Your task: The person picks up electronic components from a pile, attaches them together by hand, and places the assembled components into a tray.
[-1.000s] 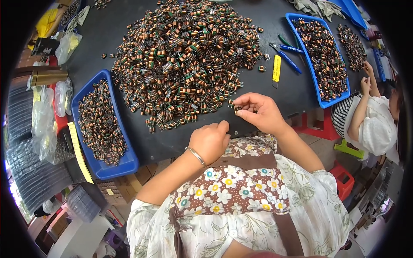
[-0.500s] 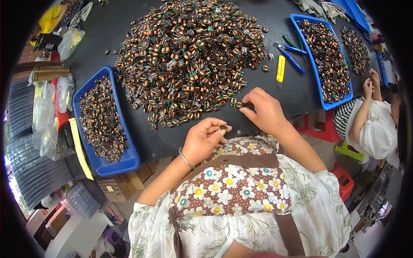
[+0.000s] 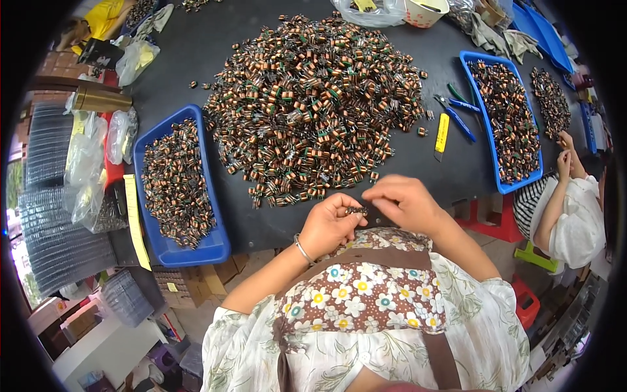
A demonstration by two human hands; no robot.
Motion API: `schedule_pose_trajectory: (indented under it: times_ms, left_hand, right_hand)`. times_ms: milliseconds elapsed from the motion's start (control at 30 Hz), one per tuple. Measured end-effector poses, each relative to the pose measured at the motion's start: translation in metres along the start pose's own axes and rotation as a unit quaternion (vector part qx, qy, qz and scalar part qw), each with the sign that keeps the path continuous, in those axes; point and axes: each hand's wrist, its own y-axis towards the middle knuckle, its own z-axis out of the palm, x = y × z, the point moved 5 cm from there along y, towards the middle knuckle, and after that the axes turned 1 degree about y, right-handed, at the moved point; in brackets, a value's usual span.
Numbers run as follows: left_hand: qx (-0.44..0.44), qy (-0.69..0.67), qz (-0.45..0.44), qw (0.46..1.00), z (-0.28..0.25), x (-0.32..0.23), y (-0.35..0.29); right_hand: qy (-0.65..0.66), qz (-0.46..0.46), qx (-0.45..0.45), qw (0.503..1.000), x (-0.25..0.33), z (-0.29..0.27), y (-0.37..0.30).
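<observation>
A black bench (image 3: 261,225) spreads beyond the left hand (image 3: 330,225), which pinches small coil parts (image 3: 356,210); a red stool (image 3: 493,223) stands right of the right hand (image 3: 410,204), grip unclear.

A small, dark, brownish coil component (image 3: 356,210) is pinched between the thumb and fingers (image 3: 341,201) of the left hand (image 3: 325,225), just below and right of the frame's centre. It lies roughly sideways, partly covered; whether it is one piece or several cannot be told.
</observation>
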Motion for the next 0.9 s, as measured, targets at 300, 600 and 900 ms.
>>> schedule_pose_trajectory:
  times_ms: [300, 600, 900]
  left_hand:
    - [-0.022, -0.039, 0.028, 0.999, 0.011, 0.024, 0.021]
    - [0.015, -0.123, 0.075, 0.989, 0.034, 0.059, 0.063]
    - [0.003, -0.112, 0.007, 0.994, 0.051, 0.064, 0.074]
  right_hand:
    - [-0.293, 0.081, -0.091, 0.948, -0.046, -0.011, -0.015]
    - [-0.244, 0.053, -0.118, 0.961, -0.099, -0.014, -0.044]
    - [-0.048, 0.072, -0.107, 0.990, -0.094, -0.016, -0.053]
